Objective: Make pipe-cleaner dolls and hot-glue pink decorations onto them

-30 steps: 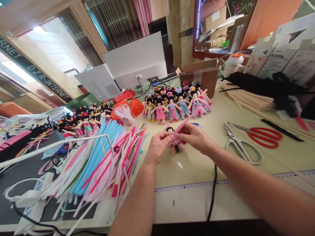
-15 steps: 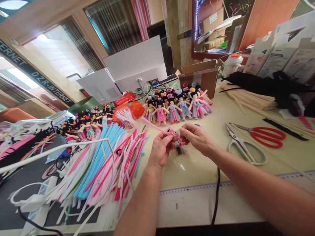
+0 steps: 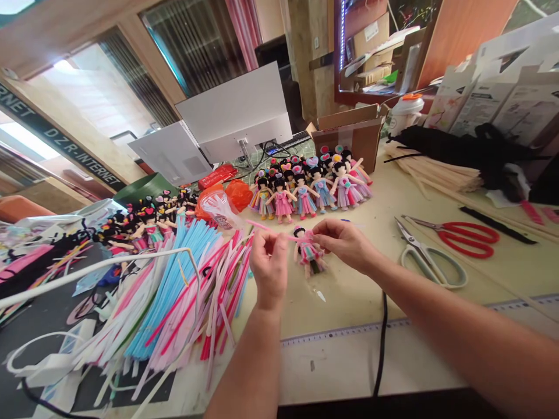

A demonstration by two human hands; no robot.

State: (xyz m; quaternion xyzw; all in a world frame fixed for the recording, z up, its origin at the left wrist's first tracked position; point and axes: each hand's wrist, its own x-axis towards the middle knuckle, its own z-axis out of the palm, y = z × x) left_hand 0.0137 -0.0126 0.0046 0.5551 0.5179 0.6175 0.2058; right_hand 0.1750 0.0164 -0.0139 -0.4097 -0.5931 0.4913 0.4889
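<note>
A small pipe-cleaner doll (image 3: pixel 308 250) with black hair and a pink dress hangs between my hands above the pale table (image 3: pixel 349 291). My right hand (image 3: pixel 345 241) pinches the doll at its shoulder. My left hand (image 3: pixel 269 262) is closed on a pink pipe cleaner (image 3: pixel 271 228) that runs from the doll out to the left, nearly level. Just left of my left hand lies a big heap of blue, pink and white pipe cleaners (image 3: pixel 174 291).
Rows of finished dolls (image 3: pixel 305 186) stand behind my hands, more dolls (image 3: pixel 148 218) at left. Red scissors (image 3: pixel 458 235) and white scissors (image 3: pixel 430 256) lie right. A cardboard box (image 3: pixel 353 131), monitor backs (image 3: pixel 236 113), black fibre (image 3: pixel 463 148) and a black cable (image 3: pixel 381 337) surround the spot.
The pink pipe cleaner swung from pointing up-right over to the left. My left hand slid left along it, and the doll now shows between my hands.
</note>
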